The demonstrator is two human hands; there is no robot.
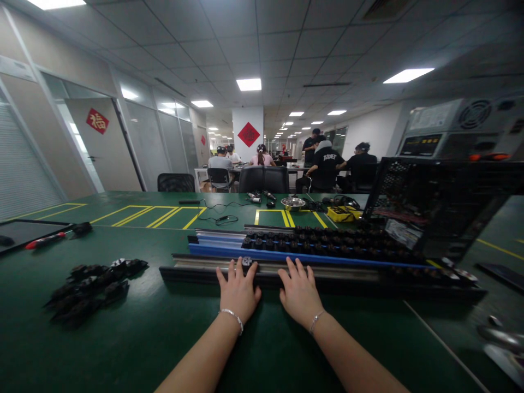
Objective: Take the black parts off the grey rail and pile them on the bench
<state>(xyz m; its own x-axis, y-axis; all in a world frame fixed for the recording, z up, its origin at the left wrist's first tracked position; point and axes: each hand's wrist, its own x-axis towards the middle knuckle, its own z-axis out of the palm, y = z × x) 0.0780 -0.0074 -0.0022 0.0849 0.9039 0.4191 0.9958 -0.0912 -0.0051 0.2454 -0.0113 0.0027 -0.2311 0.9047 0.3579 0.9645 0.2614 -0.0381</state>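
- The front rail (347,280) is being touched by the left-hand grip (239,295) and the right-hand grip (301,297), fingers spread, palms down.
- A small grey part (246,261) is being flanked by the left fingers.
- A blue rail (295,256) and a dark heap (92,286) are being supported by the green desk (164,355).
- Metal boxes (454,128) are being carried by a computer case (442,207).

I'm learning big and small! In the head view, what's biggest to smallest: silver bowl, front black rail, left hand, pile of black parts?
1. Front black rail
2. Pile of black parts
3. Left hand
4. Silver bowl (farther away, so real size is unsure)
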